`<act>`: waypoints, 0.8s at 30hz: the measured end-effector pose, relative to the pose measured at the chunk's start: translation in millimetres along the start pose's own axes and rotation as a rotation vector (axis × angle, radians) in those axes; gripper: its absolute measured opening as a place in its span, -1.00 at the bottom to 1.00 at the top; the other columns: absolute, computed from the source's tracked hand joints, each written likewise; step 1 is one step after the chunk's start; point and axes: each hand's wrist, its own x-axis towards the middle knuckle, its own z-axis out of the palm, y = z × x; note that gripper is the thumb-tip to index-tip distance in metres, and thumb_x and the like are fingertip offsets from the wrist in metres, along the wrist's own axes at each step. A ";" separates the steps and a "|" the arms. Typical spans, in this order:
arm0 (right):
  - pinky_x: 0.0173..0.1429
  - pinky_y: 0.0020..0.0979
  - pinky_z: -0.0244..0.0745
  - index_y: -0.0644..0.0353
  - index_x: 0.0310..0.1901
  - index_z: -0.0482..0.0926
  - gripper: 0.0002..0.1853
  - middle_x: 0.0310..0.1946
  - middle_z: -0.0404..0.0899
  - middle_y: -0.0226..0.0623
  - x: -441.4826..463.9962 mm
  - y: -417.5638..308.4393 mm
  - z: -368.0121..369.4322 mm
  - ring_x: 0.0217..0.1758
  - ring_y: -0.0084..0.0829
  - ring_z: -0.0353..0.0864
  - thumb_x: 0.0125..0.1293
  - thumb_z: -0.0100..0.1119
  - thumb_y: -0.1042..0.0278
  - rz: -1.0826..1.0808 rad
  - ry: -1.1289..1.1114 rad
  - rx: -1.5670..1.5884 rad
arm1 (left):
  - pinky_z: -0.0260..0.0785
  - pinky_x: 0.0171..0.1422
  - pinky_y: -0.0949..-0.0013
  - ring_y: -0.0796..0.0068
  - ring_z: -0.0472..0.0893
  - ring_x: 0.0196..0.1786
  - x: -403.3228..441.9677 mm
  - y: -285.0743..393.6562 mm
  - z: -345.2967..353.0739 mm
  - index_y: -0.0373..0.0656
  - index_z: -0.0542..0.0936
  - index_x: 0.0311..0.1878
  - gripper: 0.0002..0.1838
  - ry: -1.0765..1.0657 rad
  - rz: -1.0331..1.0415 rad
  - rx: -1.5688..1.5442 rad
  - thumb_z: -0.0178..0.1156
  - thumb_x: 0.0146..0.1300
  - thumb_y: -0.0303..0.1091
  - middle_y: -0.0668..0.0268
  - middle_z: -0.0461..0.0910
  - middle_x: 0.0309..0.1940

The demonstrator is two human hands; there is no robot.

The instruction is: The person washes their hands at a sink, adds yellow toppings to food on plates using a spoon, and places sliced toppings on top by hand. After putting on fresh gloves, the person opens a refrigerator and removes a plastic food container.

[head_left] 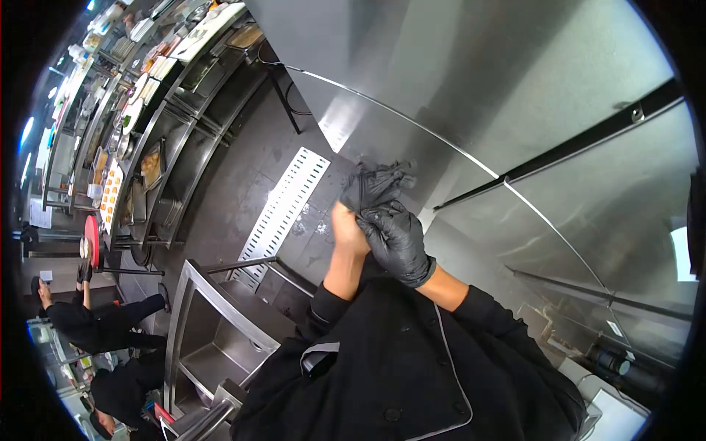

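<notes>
A black disposable glove bunches loosely around the far end of my left hand, leaving the wrist and the heel of that hand bare. Its fingers are hidden inside or behind the wrinkled material, so their position is unclear. My right hand wears a black glove down to the wrist. Its fingers are curled closed at the edge of the loose glove, pressed against my left hand. Both hands are held together in front of my chest, above the floor.
A large stainless steel cabinet stands ahead and to the right. A slotted white drain cover crosses the dark floor. A metal sink is at lower left. Food-laden counters run along the left, where two people in black work.
</notes>
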 end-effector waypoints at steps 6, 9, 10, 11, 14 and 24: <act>-0.19 -0.18 0.49 0.23 -0.26 0.60 -0.87 -0.36 0.61 -0.11 10.9 19.0 14.7 -0.27 -0.03 0.58 0.12 0.21 0.50 -0.104 0.013 -0.048 | 0.48 0.10 0.10 0.13 0.57 0.07 35.1 -15.8 -34.1 -0.36 0.46 0.09 -0.60 0.138 -0.036 0.307 -0.10 0.42 -0.22 -0.01 0.50 0.12; -0.19 -0.17 0.49 0.24 -0.26 0.60 -0.86 -0.35 0.61 -0.11 17.7 19.4 21.5 -0.26 -0.02 0.58 0.10 0.23 0.50 -0.114 0.011 -0.063 | 0.52 -0.01 0.20 0.24 0.61 -0.03 58.7 1.8 -31.1 -0.41 0.46 0.11 -0.63 0.072 -0.205 0.127 -0.07 0.41 -0.33 0.02 0.56 0.01; -0.18 -0.17 0.49 0.24 -0.25 0.60 -0.85 -0.34 0.61 -0.11 24.0 19.1 22.4 -0.26 -0.02 0.58 0.09 0.24 0.50 -0.115 -0.004 -0.066 | 0.52 -0.04 0.23 0.27 0.62 -0.06 66.0 7.2 -28.4 -0.43 0.46 0.12 -0.64 0.046 -0.248 0.081 -0.06 0.40 -0.35 0.02 0.57 -0.02; -0.17 -0.16 0.49 0.24 -0.25 0.61 -0.84 -0.34 0.61 -0.11 30.5 19.1 23.2 -0.26 -0.01 0.58 0.08 0.25 0.51 -0.112 -0.021 -0.068 | 0.53 -0.06 0.26 0.29 0.64 -0.08 73.2 12.7 -25.8 -0.44 0.46 0.13 -0.64 0.022 -0.292 0.035 -0.05 0.40 -0.38 0.03 0.59 -0.04; -0.13 -0.19 0.49 0.27 -0.27 0.61 -0.83 -0.34 0.61 -0.11 49.7 12.3 23.1 -0.26 -0.06 0.59 0.05 0.30 0.53 -0.114 -0.091 -0.104 | 0.41 0.22 0.08 0.10 0.53 0.13 70.1 28.9 -29.3 -0.40 0.39 0.19 -0.52 -0.165 -0.180 0.196 -0.16 0.43 -0.18 -0.05 0.48 0.12; -0.10 -0.49 0.46 0.28 -0.07 0.57 -0.75 -0.23 0.60 -0.38 120.9 53.4 7.7 -0.14 -0.59 0.51 0.22 0.29 0.46 0.486 0.074 0.554 | 0.26 0.39 0.13 0.08 0.45 0.24 75.0 75.7 -33.2 -0.29 0.48 0.12 -0.60 -0.327 -0.187 -0.351 -0.13 0.43 -0.21 0.00 0.47 0.18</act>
